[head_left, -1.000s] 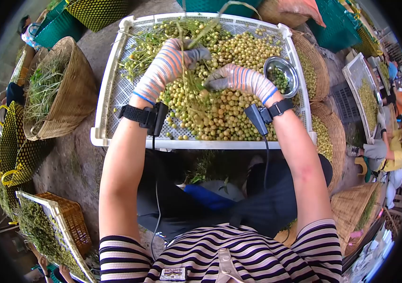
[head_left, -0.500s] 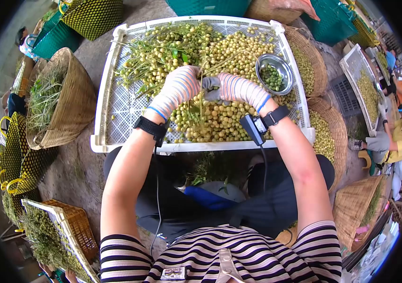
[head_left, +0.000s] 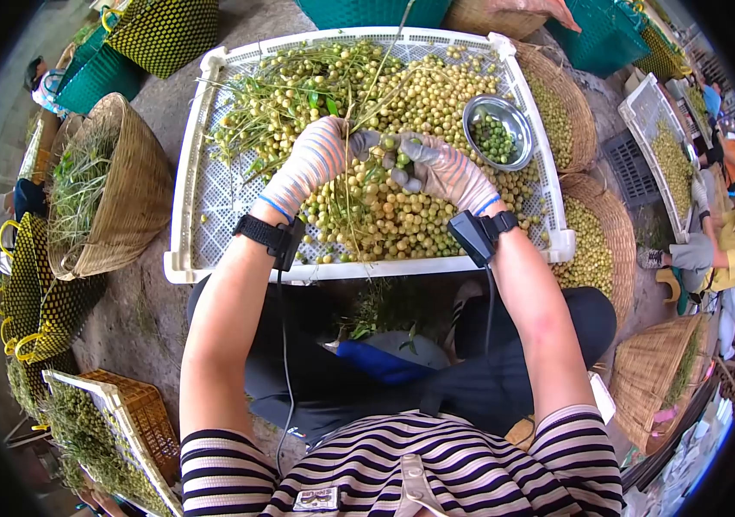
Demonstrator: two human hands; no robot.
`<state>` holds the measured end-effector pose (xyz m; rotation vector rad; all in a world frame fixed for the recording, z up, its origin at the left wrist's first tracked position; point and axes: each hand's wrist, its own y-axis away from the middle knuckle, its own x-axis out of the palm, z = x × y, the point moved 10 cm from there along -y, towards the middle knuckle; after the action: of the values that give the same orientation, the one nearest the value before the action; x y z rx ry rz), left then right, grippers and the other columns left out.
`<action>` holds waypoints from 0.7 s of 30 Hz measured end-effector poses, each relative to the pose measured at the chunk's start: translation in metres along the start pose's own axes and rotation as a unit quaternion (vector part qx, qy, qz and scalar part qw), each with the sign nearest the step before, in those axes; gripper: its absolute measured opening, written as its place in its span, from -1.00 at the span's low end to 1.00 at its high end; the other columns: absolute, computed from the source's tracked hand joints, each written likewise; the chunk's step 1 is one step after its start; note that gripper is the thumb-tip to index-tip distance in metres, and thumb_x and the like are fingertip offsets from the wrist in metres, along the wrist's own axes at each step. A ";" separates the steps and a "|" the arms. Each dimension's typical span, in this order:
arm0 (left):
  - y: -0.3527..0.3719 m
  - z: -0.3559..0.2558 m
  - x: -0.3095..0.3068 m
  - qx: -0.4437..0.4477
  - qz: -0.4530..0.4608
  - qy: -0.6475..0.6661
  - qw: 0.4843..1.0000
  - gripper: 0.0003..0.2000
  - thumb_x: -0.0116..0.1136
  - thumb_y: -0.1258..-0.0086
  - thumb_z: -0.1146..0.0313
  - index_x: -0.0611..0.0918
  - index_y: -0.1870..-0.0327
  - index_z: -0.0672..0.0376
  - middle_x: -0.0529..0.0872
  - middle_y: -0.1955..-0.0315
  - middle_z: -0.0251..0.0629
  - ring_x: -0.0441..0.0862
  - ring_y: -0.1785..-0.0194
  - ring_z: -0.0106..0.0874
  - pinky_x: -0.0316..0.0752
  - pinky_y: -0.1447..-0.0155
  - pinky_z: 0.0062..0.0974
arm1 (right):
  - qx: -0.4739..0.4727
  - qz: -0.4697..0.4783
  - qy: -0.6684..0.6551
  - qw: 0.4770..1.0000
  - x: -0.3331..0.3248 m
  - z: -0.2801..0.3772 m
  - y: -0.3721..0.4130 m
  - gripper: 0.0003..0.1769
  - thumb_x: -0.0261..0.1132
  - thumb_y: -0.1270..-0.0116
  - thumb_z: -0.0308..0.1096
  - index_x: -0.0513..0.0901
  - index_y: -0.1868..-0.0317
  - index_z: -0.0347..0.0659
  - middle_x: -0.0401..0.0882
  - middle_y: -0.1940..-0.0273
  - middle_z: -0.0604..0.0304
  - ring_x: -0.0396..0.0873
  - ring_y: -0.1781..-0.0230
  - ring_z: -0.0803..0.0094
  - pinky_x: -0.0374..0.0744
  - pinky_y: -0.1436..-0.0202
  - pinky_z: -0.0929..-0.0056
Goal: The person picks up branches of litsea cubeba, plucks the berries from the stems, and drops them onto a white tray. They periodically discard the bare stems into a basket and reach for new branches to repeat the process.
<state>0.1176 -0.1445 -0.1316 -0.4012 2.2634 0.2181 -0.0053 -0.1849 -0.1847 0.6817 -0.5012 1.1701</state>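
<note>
While the left hand [head_left: 315,159] locks its grip round the gathered stalks, the fruit bunch [head_left: 357,198] hangs over the middle of the white tray [head_left: 184,226]. The right hand [head_left: 441,171] spreads loose fingers against the fruit. Pinching one? Cannot tell. It looks light and springy, and likely sheds fruit easily, so it is best held by the stalks. Its long axis runs near to far, with the bare stalk pointing far.
</note>
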 end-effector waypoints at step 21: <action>0.006 -0.013 0.002 0.007 0.026 0.057 0.998 -0.88 0.16 -0.27 0.41 0.62 0.36 0.29 0.63 0.59 -0.36 0.37 0.53 -0.64 0.38 0.45 -0.48 | 0.029 -0.062 0.064 0.996 -0.011 -0.011 0.002 -0.58 0.20 -0.27 -0.09 0.52 -0.02 -0.19 0.48 0.37 0.28 0.39 0.59 0.69 0.26 0.68 0.81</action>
<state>0.1056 -0.1427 -0.1244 -0.3561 2.3881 0.2105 -0.0110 -0.1840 -0.1990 0.6744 -0.3137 1.1061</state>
